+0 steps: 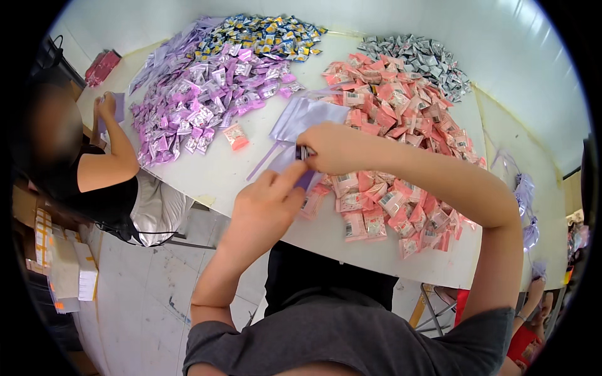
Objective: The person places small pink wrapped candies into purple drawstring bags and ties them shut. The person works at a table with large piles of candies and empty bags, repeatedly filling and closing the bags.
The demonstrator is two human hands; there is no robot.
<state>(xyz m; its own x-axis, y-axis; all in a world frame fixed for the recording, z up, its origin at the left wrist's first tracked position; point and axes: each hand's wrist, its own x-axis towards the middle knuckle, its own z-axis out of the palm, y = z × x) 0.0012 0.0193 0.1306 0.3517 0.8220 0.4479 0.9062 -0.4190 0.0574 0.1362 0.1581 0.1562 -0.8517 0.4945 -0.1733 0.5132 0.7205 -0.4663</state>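
Close together over the table, my two hands meet at a purple drawstring bag. My left hand pinches the bag near its opening. With curled fingers, my right hand grips a small dark silvery packet at the bag's mouth. Most of that packet is hidden by the fingers. Flat purple bags lie just beyond my right hand. Pink packets are heaped under and around my right forearm. One lone pink packet rests to the left of the bags.
Purple packets, blue-and-yellow packets and grey packets form further heaps on the white table. At the left sits a person holding a purple bag. Another person's hands show at the far right, near filled purple bags.
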